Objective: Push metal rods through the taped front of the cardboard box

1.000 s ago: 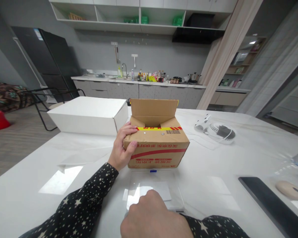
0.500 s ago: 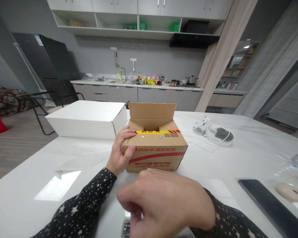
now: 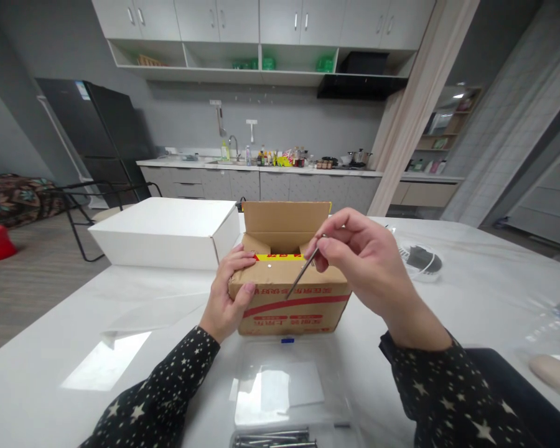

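A small brown cardboard box (image 3: 293, 303) with red print and yellow tape stands on the white table (image 3: 51, 361), its far flap up. My left hand (image 3: 226, 295) grips the box's left front corner. My right hand (image 3: 368, 264) hovers over the box's right side and pinches a long metal nail (image 3: 302, 272), point slanting down toward the box's front edge. Two small nail heads show near the tape. A clear plastic case (image 3: 284, 398) lies in front of the box, with several nails (image 3: 275, 440) at its near end.
A closed white box (image 3: 163, 231) sits behind and left of the cardboard box. A coiled white cable and device (image 3: 417, 258) lie at the right. A dark flat object (image 3: 518, 386) and a beige roll (image 3: 553, 372) are near the right edge. Kitchen counter behind.
My right hand rose from the plastic case near the table's front edge, carrying a nail, and now holds it above the box. My left hand stayed on the box corner.
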The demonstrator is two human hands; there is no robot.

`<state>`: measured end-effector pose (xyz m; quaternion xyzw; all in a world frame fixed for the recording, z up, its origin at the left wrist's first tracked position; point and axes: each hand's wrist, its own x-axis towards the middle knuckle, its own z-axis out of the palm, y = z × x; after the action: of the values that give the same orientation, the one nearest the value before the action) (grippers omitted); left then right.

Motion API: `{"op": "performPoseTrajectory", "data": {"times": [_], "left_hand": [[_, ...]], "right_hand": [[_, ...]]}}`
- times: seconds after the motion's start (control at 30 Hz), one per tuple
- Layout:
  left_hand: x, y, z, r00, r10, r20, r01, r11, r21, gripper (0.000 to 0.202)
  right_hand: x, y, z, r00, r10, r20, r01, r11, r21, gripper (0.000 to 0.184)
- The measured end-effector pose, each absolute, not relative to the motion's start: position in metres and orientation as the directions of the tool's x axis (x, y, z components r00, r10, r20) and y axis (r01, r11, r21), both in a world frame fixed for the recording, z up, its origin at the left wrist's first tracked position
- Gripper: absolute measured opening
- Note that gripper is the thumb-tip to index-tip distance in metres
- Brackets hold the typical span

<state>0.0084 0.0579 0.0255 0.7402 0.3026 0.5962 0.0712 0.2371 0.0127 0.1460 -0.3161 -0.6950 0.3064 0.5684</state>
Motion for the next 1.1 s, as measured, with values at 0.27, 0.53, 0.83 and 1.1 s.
{"op": "performPoseTrajectory", "data": {"times": [0.27,0.53,0.83,1.1], "left_hand": [[0.007,0.059,0.024,0.111,0.536,0.837,0.352,-0.808,0.471,0.029],[0.008,0.059,0.025,0.111,0.527,0.842,0.357,-0.812,0.461,0.029],[0.008,0.059,0.022,0.109,0.536,0.837,0.346,-0.81,0.473,0.029],[0.006,0.059,0.021,0.106,0.544,0.833,0.353,-0.803,0.48,0.03]], "right_hand": [[0.242,0.038,0.131,0.098,0.765,0.637,0.108,0.628,-0.77,0.02],[0.237,0.045,0.122,0.074,0.744,0.664,0.137,0.651,-0.746,0.021],[0.235,0.044,0.122,0.047,0.74,0.671,0.167,0.656,-0.736,0.02],[0.227,0.046,0.124,0.004,0.742,0.671,0.188,0.658,-0.729,0.023]]}}
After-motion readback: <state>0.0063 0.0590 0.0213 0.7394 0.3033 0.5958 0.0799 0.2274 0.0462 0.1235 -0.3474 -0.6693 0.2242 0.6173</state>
